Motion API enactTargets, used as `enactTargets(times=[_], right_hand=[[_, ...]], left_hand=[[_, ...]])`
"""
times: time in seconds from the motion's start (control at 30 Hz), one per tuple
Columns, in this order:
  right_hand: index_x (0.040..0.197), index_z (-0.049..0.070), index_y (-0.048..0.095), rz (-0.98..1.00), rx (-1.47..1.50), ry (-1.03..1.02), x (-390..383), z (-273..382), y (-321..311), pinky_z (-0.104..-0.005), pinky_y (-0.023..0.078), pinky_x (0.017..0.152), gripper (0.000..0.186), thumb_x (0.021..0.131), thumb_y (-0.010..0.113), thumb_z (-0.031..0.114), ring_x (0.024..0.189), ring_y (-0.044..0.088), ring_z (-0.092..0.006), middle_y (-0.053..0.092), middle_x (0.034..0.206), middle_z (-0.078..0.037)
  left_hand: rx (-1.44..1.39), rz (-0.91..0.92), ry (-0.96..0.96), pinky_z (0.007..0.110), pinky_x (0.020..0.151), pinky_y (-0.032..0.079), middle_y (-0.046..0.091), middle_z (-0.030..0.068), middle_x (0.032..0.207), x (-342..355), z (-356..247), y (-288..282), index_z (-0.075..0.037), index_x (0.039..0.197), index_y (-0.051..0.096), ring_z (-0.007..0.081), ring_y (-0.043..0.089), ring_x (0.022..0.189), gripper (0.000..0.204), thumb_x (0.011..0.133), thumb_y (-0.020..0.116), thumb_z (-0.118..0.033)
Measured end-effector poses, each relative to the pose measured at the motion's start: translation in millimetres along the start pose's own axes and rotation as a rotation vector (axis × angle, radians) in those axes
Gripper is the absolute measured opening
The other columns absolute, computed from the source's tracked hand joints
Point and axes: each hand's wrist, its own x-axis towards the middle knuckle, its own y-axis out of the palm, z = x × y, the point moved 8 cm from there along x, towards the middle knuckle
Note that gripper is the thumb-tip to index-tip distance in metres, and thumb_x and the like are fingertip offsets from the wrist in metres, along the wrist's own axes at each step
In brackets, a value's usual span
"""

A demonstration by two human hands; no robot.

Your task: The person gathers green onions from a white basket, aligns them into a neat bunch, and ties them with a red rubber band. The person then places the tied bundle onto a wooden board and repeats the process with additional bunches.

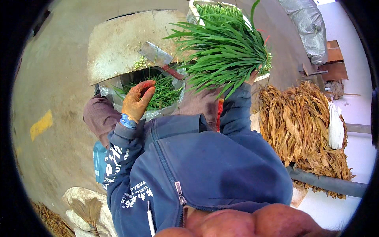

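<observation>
My right hand [252, 76] is closed round the base of a big bunch of garlic chives [225, 53], its long green leaves fanning out to the left. My left hand [138, 101], orange-brown with a blue patterned cuff, hovers over green leaf scraps [164, 93] in a plastic-lined holder between my knees. Its fingers are curled toward the thumb; whether anything is pinched there is hidden. A cleaver [156, 53] lies on the worn cutting board [118, 43], its reddish-brown handle jutting past the near edge. Small pale trimmings [141, 62] lie beside the blade.
Behind the bunch stands a white basket [192, 8] with more chives [219, 11]. Hanks of dried brown leaves [294, 122] hang at the right, near a grey pipe [327, 181]. A straw broom [89, 211] rests on a pale sack at lower left.
</observation>
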Motion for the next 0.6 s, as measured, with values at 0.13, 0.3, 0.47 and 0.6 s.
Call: enactTargets(times=[0.13, 0.3, 0.47, 0.6], right_hand=[[0.138, 0.008, 0.036, -0.037, 0.041, 0.098, -0.6, 0.9, 3.9, -0.0385, 0.050, 0.090, 0.059, 0.096, 0.033, 0.050, 0.110, 0.054, -0.0260, 0.047, 0.132, -0.011], [0.136, 0.009, 0.039, -0.085, 0.183, 0.046, -10.4, 29.3, 10.3, -0.0374, 0.051, 0.088, 0.055, 0.096, 0.038, 0.047, 0.107, 0.055, -0.0256, 0.049, 0.130, -0.011], [0.124, 0.004, 0.049, -0.019, -0.620, -0.283, -18.2, 147.8, -23.3, -0.0373, 0.049, 0.088, 0.045, 0.090, 0.055, 0.033, 0.100, 0.058, -0.0241, 0.059, 0.115, -0.009], [0.120, 0.002, 0.052, -0.184, -0.531, -0.225, -70.7, 269.8, -62.1, -0.0327, 0.049, 0.085, 0.043, 0.082, 0.067, 0.017, 0.093, 0.060, -0.0203, 0.062, 0.107, -0.008]], left_hand=[[0.132, -0.032, -0.019, 0.023, 0.088, 0.042, 0.063, 0.0060, 0.107, 0.9, -1.7, -1.5, 0.002, 0.115, 0.058, 0.0116, 0.056, 0.098, 0.029, 0.091, 0.057, -0.015], [0.212, -0.101, 0.003, 0.025, 0.085, 0.044, 0.065, 0.0064, 0.104, 4.1, 35.6, -19.5, -0.001, 0.112, 0.061, 0.0129, 0.058, 0.095, 0.028, 0.090, 0.058, -0.020], [0.213, -0.204, -0.216, 0.026, 0.085, 0.045, 0.065, 0.0063, 0.098, -11.4, 140.0, -88.7, -0.003, 0.112, 0.061, 0.0147, 0.058, 0.092, 0.030, 0.091, 0.057, -0.023], [0.170, -0.067, -0.206, 0.026, 0.080, 0.047, 0.064, 0.0056, 0.098, 6.0, 158.2, -72.6, -0.001, 0.114, 0.059, 0.0138, 0.058, 0.090, 0.031, 0.092, 0.057, -0.023]])
